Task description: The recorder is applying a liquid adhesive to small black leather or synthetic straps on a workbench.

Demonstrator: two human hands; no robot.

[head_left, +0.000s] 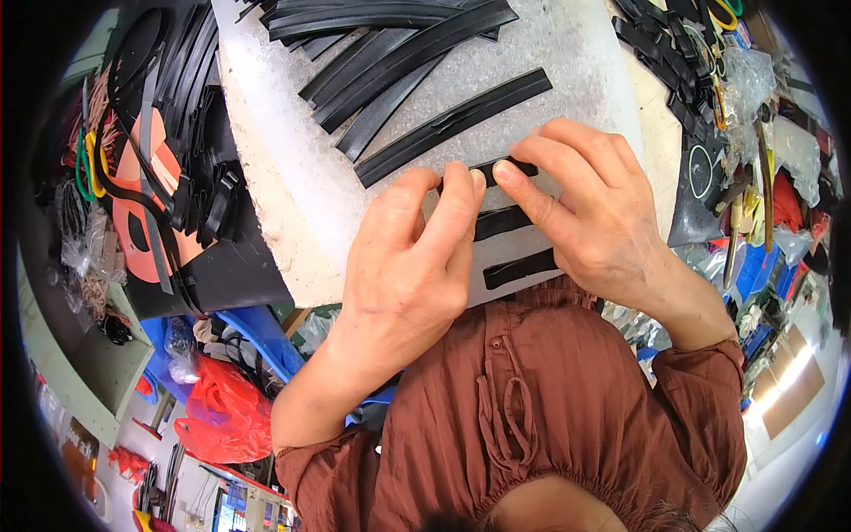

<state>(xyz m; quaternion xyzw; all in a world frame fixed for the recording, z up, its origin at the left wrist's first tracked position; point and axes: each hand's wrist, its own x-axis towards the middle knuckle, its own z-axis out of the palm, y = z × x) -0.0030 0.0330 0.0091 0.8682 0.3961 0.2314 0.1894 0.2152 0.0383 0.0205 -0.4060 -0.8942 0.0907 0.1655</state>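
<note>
My left hand (pixel 412 244) and my right hand (pixel 603 199) meet over a white board (pixel 581 53), pinching a short black strip (pixel 487 167) between them. Both thumbs press on the strip close together, and the fingers hide much of it. Two short black strips, one folded (pixel 501 223) and one nearer me (pixel 525 267), lie under and beside my hands. Just beyond them a longer black strip (pixel 456 124) lies at a slant, with a small raised split near its middle.
A heap of long black strips (pixel 381 80) covers the board's far side. Black straps (pixel 191 133) and a salmon-coloured sheet (pixel 142 239) lie at the left. Black buckled-looking pieces (pixel 678 75) and clear plastic bags (pixel 749 97) crowd the right. A red plastic bag (pixel 232 412) sits lower left.
</note>
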